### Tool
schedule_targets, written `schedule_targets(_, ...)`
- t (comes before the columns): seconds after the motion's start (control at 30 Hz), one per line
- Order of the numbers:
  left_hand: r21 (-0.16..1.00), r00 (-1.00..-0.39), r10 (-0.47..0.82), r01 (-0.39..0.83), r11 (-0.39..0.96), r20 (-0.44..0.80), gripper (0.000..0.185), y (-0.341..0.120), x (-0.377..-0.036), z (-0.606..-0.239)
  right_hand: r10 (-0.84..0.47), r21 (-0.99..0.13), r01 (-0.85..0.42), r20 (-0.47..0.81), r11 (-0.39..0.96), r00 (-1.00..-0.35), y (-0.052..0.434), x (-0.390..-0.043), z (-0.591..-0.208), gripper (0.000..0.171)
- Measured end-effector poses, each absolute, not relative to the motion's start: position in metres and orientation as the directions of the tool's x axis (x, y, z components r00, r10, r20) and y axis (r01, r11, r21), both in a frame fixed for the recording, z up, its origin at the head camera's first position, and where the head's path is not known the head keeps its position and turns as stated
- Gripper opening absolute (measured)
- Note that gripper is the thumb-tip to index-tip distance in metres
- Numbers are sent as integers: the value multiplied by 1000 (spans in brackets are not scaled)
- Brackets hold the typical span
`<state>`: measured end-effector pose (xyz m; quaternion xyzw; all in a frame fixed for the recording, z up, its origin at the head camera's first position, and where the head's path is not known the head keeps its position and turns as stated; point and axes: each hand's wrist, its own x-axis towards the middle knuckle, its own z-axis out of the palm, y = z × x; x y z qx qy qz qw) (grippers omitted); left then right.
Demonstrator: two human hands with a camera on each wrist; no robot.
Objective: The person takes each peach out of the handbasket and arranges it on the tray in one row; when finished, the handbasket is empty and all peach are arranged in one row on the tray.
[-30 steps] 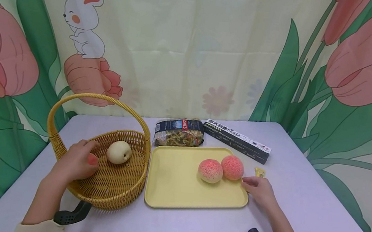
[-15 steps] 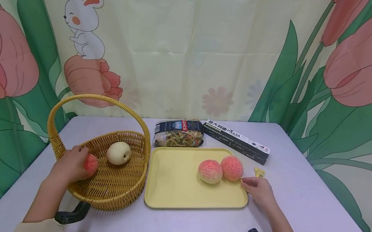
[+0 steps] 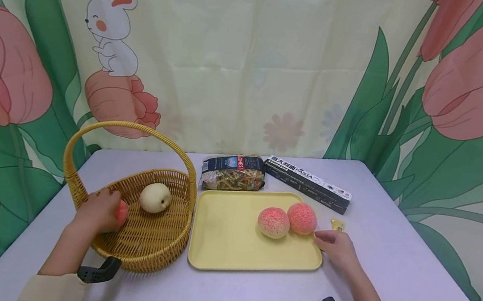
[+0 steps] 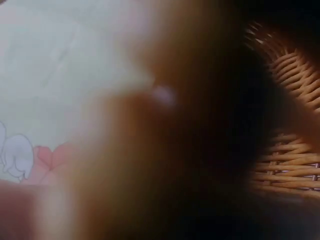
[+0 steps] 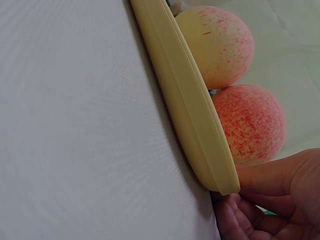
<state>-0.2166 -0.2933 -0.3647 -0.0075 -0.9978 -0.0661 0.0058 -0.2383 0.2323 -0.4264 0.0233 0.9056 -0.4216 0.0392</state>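
My left hand is inside the wicker basket, at its left side, and grips a red-pink peach, mostly covered by the hand. A pale round pear-like fruit lies in the basket to the right of it. At the right edge of the yellow tray, my right hand pinches the rim, thumb above and fingers curled under in the right wrist view. Two pink-speckled peaches, one paler and one redder, sit side by side on the tray near that hand.
Behind the tray lie a bag of pasta and a long black pasta box. A small yellow packet is just beyond the right hand. The basket's tall handle arches over it. Blurred shapes fill most of the left wrist view.
My left hand has dipped slightly and shifted a little within the basket, with the peach in its grip. The right hand, tray and other things stay put.
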Motion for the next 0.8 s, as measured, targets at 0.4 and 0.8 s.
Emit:
schedule_targets(0.4, 164, -993, 23, 42, 986, 116, 65, -296, -211, -372, 17, -761, 89, -101, 642, -995, 232, -238, -428, 31)
schedule_targets(0.8, 503, -980, 77, 162, 849, 185, 78, -289, -202, -374, 22, -760, 99, -111, 642, -994, 233, -240, -429, 31)
